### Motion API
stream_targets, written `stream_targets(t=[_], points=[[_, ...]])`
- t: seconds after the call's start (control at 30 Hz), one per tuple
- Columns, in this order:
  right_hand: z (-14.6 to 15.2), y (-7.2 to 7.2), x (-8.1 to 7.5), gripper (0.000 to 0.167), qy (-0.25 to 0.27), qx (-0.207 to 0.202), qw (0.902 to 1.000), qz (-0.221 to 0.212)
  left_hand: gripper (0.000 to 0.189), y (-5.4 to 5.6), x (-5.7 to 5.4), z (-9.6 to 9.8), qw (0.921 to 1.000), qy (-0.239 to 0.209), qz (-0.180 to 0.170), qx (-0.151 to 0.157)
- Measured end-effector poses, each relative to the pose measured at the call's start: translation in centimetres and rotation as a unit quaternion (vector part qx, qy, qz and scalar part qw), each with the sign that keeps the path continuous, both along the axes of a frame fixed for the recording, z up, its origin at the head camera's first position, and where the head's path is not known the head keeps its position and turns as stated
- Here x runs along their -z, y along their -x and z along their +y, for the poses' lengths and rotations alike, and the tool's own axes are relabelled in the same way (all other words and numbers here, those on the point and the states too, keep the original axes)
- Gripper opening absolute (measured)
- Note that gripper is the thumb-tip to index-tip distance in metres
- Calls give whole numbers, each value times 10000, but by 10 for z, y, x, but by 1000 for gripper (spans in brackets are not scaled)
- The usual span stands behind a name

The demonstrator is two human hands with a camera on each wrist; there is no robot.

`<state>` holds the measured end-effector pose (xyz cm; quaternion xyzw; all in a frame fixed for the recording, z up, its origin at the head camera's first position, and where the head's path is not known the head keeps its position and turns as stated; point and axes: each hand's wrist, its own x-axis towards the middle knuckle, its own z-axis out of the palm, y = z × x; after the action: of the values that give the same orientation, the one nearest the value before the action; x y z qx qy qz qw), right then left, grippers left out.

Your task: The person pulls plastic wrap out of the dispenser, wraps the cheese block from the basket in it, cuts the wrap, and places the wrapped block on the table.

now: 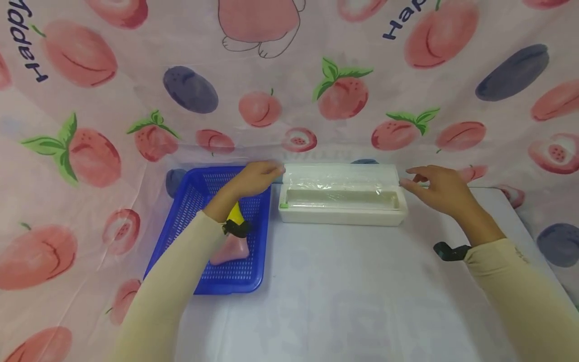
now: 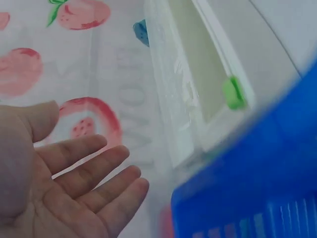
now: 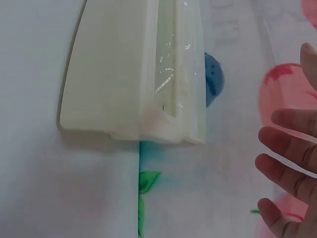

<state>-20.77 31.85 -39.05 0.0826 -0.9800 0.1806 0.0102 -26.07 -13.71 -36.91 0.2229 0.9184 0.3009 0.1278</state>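
Note:
A long white cling film dispenser stands at the back of the table with its lid raised. Clear shiny film stretches across its opening, and a green slider sits at the left end of the front edge. My left hand hovers at the lid's left end, over the basket's far corner; its fingers are spread and hold nothing in the left wrist view. Off the lid's right end is my right hand, fingers apart and loosely bent, nothing in them in the right wrist view.
A blue plastic basket stands left of the dispenser, under my left forearm. In it lie a yellow object and a pink object, both partly hidden. Behind the white table hangs a fruit-patterned cloth.

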Motion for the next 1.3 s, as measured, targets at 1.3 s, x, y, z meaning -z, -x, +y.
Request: stream_targets(t=[1.3], points=[[-29, 90, 52, 56, 563, 100, 9815, -1827, 15, 54, 48, 56, 9942, -403, -609, -792]])
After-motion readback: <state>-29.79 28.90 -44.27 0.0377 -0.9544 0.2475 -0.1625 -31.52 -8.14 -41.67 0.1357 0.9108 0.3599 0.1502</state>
